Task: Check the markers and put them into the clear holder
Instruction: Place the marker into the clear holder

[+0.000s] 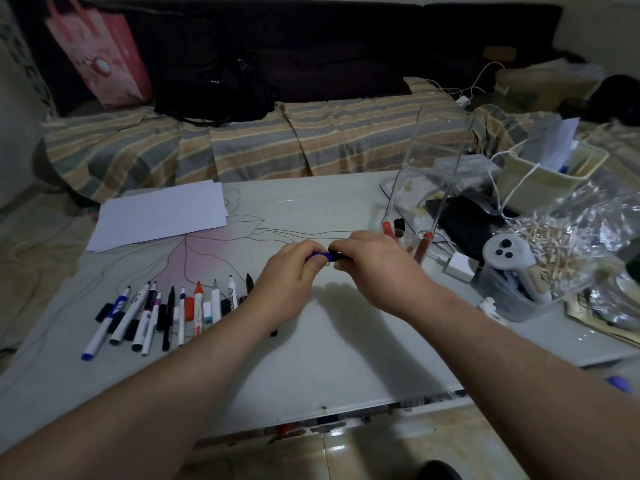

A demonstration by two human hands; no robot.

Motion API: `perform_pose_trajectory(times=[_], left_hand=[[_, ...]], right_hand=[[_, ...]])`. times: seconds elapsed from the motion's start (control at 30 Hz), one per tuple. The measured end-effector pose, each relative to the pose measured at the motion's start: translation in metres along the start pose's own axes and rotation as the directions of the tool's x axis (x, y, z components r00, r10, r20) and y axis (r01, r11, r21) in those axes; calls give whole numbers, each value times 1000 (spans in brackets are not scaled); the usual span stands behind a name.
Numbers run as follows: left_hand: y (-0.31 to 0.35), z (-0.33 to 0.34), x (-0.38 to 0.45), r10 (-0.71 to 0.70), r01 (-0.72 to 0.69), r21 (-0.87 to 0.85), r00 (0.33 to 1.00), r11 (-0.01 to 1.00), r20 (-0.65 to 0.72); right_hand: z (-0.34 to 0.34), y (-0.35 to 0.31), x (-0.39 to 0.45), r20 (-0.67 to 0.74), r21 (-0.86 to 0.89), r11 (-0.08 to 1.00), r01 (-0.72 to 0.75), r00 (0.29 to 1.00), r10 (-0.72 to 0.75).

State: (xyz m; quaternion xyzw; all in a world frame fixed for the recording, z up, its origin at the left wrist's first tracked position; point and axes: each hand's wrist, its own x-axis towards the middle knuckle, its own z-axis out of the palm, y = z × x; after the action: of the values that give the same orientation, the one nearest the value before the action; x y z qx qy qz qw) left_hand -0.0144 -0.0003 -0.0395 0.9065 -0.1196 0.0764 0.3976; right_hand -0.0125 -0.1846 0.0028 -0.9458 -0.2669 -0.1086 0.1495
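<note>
Both hands meet above the middle of the table (311, 358). My left hand (291, 275) and my right hand (374, 268) are both closed around one blue marker (323, 255), of which only a short blue piece shows between the fingers. A row of several markers (166, 313) lies on the table to the left, tips pointing away, some with caps off beside them. The tall clear holder (429, 174) stands just behind my right hand and has a few red and black markers (398, 233) standing in its bottom.
White paper sheets (159, 216) lie at the back left. The right side is crowded: a white game controller (512, 261) in a clear tub, a plastic bag of wooden sticks (561, 237), a cream basket (550, 174), a white charger (459, 265). A striped sofa lies behind.
</note>
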Motion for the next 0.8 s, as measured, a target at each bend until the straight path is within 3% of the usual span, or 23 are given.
perform_pose_trajectory(times=[0.13, 0.3, 0.4, 0.47, 0.53, 0.57, 0.67, 0.73, 0.8], left_hand=[[-1, -5, 2, 43, -41, 51, 999, 998, -21], [11, -12, 4, 79, -82, 80, 996, 993, 42], [23, -9, -1, 18, -18, -109, 1000, 994, 5], [32, -3, -2, -15, -6, -295, 997, 955, -70], [33, 2, -1, -56, 10, -406, 993, 914, -104], [32, 3, 0, -54, 13, -381, 994, 925, -98], [24, 10, -7, 33, -23, -132, 997, 991, 72], [18, 19, -12, 78, -99, 71, 962, 992, 260], [11, 30, -16, 84, -181, 209, 911, 961, 403]], right_hand=[[0, -4, 0, -36, 34, 999, 28, 999, -26], [-2, -5, -3, 26, 148, 986, -82, 997, 79], [-12, -3, -4, 227, 174, 974, -149, 968, 107], [-21, 3, -4, 308, 289, 935, -207, 945, 115], [-35, 16, -3, 183, 377, 886, -269, 960, 213], [-41, 25, -4, 67, 425, 857, -293, 954, 293], [-58, 50, -9, -267, 568, 764, -307, 809, 524], [-57, 67, -9, -384, 494, 796, -348, 734, 560], [-47, 80, -9, -375, 345, 841, -417, 760, 530]])
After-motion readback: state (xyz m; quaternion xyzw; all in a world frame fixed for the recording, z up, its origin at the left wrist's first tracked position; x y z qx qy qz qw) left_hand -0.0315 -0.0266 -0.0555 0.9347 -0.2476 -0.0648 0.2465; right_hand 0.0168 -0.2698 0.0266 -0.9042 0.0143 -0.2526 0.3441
